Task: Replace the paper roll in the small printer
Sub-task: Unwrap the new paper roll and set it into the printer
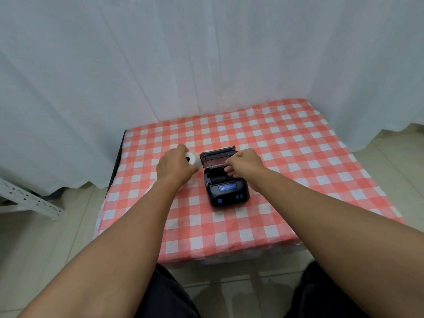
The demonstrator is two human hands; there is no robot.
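Note:
A small black printer (227,191) with blue buttons sits in the middle of the checked table, its lid (216,158) swung up and back. The paper bay (218,176) behind the front panel looks dark and holds no roll that I can see. My left hand (175,165) grips a white paper roll (192,158) just left of the lid, its dark core facing the printer. My right hand (244,166) hovers over the right side of the open bay, fingers curled down toward it, holding nothing visible.
The table (298,157) wears a red-and-white checked cloth. White curtains (206,53) hang close behind and beside it. A white slotted metal rail (29,200) lies on the tiled floor to the left. My knees are below the table's near edge.

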